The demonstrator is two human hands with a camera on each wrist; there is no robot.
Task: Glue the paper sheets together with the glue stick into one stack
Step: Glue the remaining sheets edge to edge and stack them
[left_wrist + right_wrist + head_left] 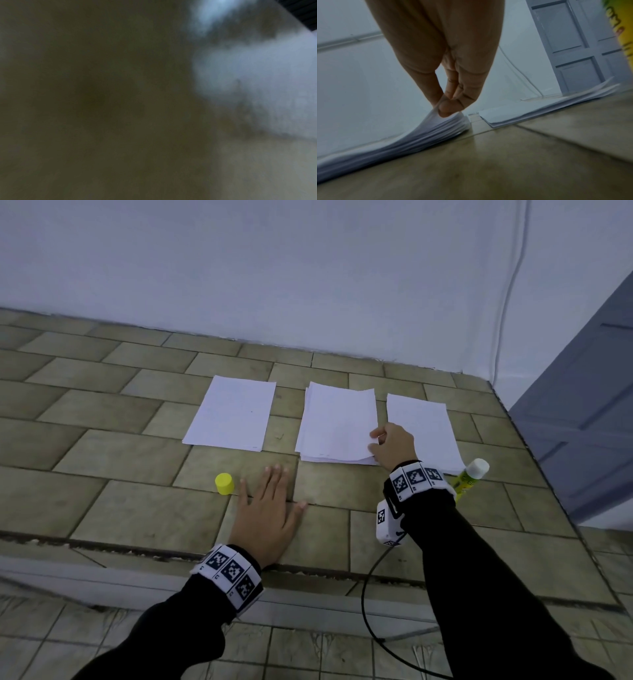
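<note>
Three lots of white paper lie side by side on the tiled ledge: a left sheet (pixel 231 414), a thicker middle stack (pixel 337 422) and a right stack (pixel 423 429). My right hand (pixel 378 445) pinches the near right corner of the middle stack's top sheet (pixel 435 119) between thumb and fingers, lifting it slightly. My left hand (pixel 270 501) lies flat, fingers straight, on the tiles in front of the papers. The uncapped glue stick (pixel 469 475), yellow-green with a white tip, lies behind my right wrist. Its yellow cap (pixel 224 483) stands left of my left hand.
A white wall (pixel 308 268) runs behind the papers and a grey door (pixel 582 405) stands at the right. The ledge's front edge (pixel 137 549) drops to a lower tiled floor. A black cable (pixel 368 611) hangs from my right wrist. The left wrist view is a dark blur.
</note>
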